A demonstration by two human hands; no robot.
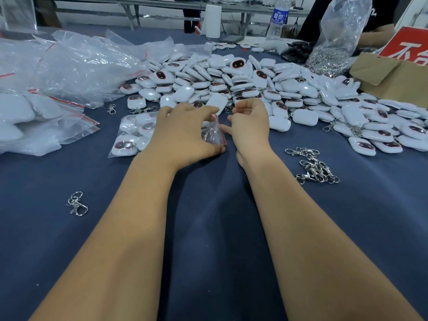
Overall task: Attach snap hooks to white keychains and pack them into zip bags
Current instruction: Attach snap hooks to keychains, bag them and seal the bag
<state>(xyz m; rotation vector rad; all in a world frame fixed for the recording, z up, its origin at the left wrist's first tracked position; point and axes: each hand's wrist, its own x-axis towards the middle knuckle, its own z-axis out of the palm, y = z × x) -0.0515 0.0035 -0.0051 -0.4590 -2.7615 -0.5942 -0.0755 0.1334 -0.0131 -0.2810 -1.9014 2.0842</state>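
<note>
White keychains (243, 82) heaped in a broad pile across the far half of the dark blue table (208, 228), many face up with a dark oval window, some trailing metal hooks

Filled zip bag (136, 135) lying flat just left of centre, packed with keychains, its red-striped mouth end (218, 133) under the left hand

Left hand (185, 133) spread palm down over the bag's right end, fingers loosely bent, thumb at the near edge against the red strip; pressing rather than pinching, as far as can be told

Right hand (251, 122) just beside it, on its edge with palm turned left, fingers loosely curled and holding nothing, one finger reaching towards the bag's mouth

Loose snap hooks (312, 166) in a small tangle on the cloth to the right of the right forearm; single hook (77, 203) well apart at the near left; another (111, 109) near the pile's left edge

Stack of packed and empty clear bags (58, 72) along the far left

Tall clear sack of hooks (333, 42) at the far right, beside a cardboard box (391, 77) with a red sign (407, 47); water bottle (278, 17) behind the pile
</note>
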